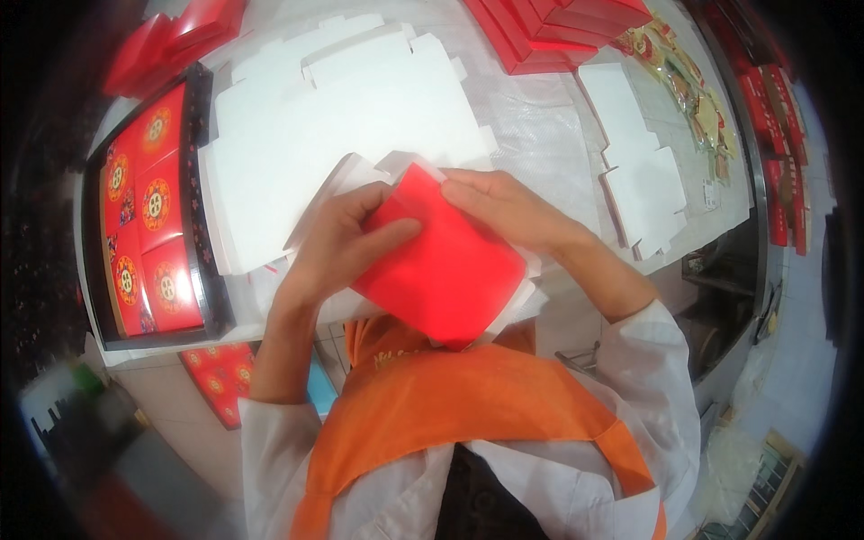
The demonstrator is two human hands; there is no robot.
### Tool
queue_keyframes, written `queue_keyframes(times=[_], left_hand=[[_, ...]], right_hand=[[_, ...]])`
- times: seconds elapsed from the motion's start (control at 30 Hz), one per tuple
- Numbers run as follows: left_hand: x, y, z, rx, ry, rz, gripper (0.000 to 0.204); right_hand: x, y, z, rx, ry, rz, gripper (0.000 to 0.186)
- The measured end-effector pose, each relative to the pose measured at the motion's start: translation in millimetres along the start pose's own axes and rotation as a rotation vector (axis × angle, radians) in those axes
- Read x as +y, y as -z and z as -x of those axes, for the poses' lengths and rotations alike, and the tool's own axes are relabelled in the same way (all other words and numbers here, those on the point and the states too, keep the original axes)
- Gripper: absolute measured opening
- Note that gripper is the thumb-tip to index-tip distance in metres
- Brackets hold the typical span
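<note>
Between my hands, close to my orange apron, is a red cardboard box blank (443, 261), partly folded, with white inner flaps showing at its edges. My left hand (346, 229) grips its left side, the thumb lying on the red face and the fingers going behind. At its upper right corner my right hand (504, 209) pinches the edge, the fingertips close to a white flap. Under and beyond it, flat white box blanks (360, 112) with cut tabs lie stacked on the table.
A dark tray (211, 297) at the left holds red boxes with round gold patterns. Red boxes (576, 31) are piled at the far right and more red boxes (171, 45) at the far left. White blanks (634, 162) and small wrapped packets (688, 81) lie rightward.
</note>
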State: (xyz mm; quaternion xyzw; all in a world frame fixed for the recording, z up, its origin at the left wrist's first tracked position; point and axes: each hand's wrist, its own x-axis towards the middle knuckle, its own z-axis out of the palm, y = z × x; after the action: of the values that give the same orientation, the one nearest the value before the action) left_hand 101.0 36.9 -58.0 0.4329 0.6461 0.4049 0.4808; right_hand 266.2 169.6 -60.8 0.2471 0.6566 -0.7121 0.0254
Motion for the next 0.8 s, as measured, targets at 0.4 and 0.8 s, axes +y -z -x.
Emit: queue_keyframes(times=[0.4, 0.8], left_hand=[[0.3, -0.8, 0.0, -0.124, 0.052, 0.063, 0.024], [-4.6, -4.1, -2.2, -0.131, 0.063, 0.144, 0.021]], right_hand=[[-1.7, -5.8, 7.9, -0.081, -0.044, -0.04, 0.04], [2.1, -2.6, 7.8, -0.078, -0.046, -0.108, 0.039]])
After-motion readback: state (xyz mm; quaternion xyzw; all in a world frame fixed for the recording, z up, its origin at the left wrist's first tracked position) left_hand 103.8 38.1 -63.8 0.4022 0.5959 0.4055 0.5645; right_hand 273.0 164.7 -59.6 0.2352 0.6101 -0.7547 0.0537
